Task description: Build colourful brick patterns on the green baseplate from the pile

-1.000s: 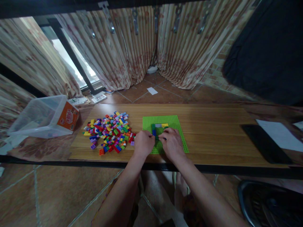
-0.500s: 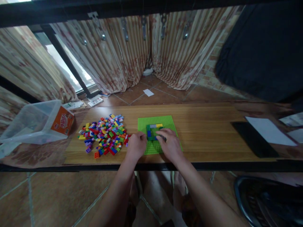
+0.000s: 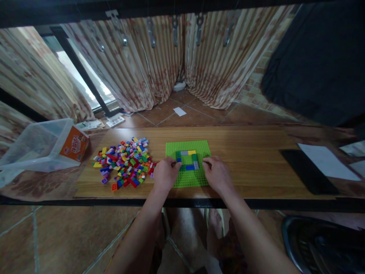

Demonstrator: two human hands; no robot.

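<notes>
Off the left end of the wooden desk [image 3: 253, 160], the clear box [image 3: 74, 144] stood with its orange label turned to the right. The pile [image 3: 128, 161] of loose bricks spread over the desk's left part, an orange brick [image 3: 114, 187] lying out toward the near edge.

Right of the pile, the left hand [image 3: 165, 173] reached over the plate's left edge. Its fingers were curled, the thumb by the ring's near left corner; whether they pinched anything, I cannot tell.

The green plate [image 3: 189, 179] lay flat about midway along the desk, clear of the near and far edges. Its near and far sides ran roughly along the desk's long edges; it looked nearly square, without a plain long axis. On it sat the ring [image 3: 194, 157] of bricks, squarish too, its sides following the plate's. The yellow brick [image 3: 192, 152] on the far side and the blue brick [image 3: 189, 167] on the near side pointed left to right.

The right hand [image 3: 218, 173] hung at the plate's right edge, apart from the ring, fingers curled with their tips close together; what they held, if anything, I cannot tell.

Near the desk's right end, the black mat [image 3: 309, 171] slanted toward the near right corner.
</notes>
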